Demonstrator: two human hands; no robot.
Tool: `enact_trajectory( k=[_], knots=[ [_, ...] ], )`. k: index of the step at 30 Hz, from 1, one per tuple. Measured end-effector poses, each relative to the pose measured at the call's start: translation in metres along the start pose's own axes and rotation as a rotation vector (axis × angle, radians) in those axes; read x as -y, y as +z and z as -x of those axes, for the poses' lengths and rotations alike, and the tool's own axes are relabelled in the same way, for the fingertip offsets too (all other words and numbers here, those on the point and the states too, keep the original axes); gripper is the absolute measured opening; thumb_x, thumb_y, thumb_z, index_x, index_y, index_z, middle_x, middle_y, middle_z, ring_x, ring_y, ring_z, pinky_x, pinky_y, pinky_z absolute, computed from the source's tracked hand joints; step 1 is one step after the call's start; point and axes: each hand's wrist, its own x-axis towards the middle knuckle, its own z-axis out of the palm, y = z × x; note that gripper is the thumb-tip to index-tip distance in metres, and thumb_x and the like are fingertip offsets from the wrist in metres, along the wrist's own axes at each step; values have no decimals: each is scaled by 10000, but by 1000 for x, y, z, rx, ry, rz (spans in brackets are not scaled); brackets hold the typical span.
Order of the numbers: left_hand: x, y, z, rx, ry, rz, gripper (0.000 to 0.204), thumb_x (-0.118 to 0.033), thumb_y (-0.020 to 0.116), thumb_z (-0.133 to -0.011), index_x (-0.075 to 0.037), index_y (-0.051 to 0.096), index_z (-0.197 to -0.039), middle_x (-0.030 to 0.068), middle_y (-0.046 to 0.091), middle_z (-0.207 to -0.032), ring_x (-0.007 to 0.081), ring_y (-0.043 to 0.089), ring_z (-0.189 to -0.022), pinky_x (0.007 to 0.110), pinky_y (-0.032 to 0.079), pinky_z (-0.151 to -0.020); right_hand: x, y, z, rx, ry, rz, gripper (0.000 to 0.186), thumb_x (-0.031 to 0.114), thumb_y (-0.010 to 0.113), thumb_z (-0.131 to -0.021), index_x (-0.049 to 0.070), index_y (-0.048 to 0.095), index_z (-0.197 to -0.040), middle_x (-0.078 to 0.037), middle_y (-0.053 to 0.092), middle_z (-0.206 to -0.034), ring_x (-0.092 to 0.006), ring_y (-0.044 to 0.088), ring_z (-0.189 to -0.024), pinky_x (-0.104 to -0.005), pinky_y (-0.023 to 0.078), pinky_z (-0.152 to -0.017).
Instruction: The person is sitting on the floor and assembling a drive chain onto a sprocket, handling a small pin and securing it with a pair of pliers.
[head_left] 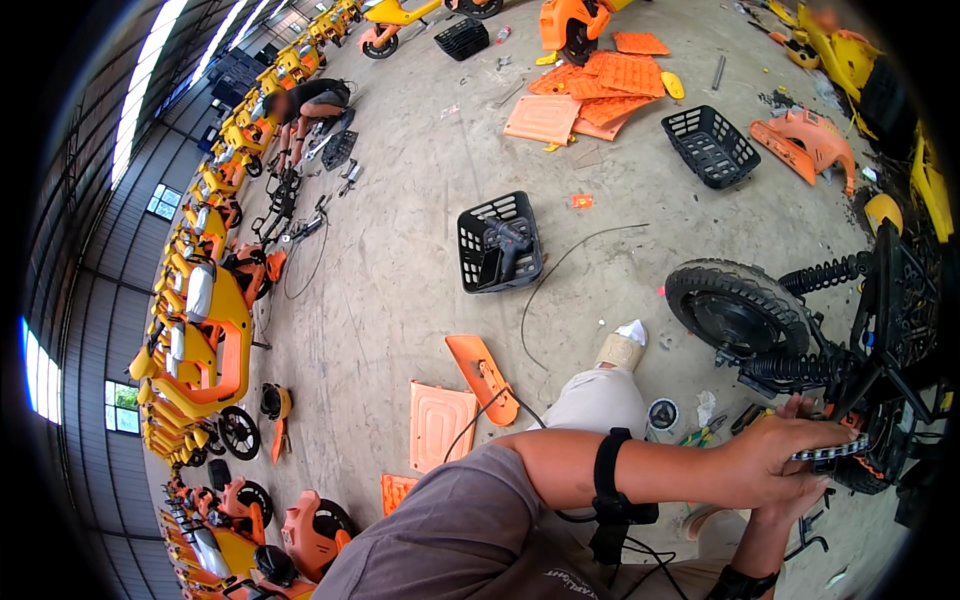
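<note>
- Two hands together: left hand (775,462) grips one metal chain (830,453); grip of right hand (798,492) I cannot tell.
- One black basket (515,283); beyond its left edge, open floor (395,250).

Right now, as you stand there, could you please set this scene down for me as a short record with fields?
Left hand: reaching to the right, fingers at a silver chain-like strip
Right hand: just below the left, partly hidden; its grip cannot be told
Beside the hands: black frame with a tyred wheel
Nearer basket: black, on the floor, a dark power tool inside
Other person: bent over black parts, far left
Left side: row of yellow scooters
</note>
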Motion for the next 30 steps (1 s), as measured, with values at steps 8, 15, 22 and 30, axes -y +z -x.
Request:
enact_trajectory(
  k=[8,15,22,30],
  knots=[
    [4,0,2,-33,64,12,482,-114,678,-782,27,563,-1228,166,602,-1252,316,550,-1203,378,329,-1072,9,8,0,376,-306,693,451,256,388,-987,3,369,-1360,-169,471,-1355,-318,487,-1224,-477,376,-1063],
    [-4,6,0,-23,-110,141,482,-129,682,-775,38,568,-1213,176,612,-1220,319,570,-1162,376,275,-1091,3,4,4,-15,-87,362,474,278,389,-975,-10,376,-1351,-171,502,-1305,-312,525,-1173,-440,416,-1034],
    [2,-3,0,-45,-2,73,492,-100,663,-772,41,553,-1231,186,609,-1217,337,592,-1129,369,455,-947,8,2,-13,233,-229,494,473,322,299,-991,-2,440,-1306,-170,554,-1230,-311,556,-1119,-438,434,-1005],
    [0,0,-3,-5,24,52,498,-84,671,-763,30,556,-1234,170,602,-1246,326,569,-1175,370,410,-1013,6,-5,-2,-7,7,-8,454,320,283,-991,37,450,-1305,-142,547,-1245,-288,513,-1167,-427,403,-1024]
  ],
)
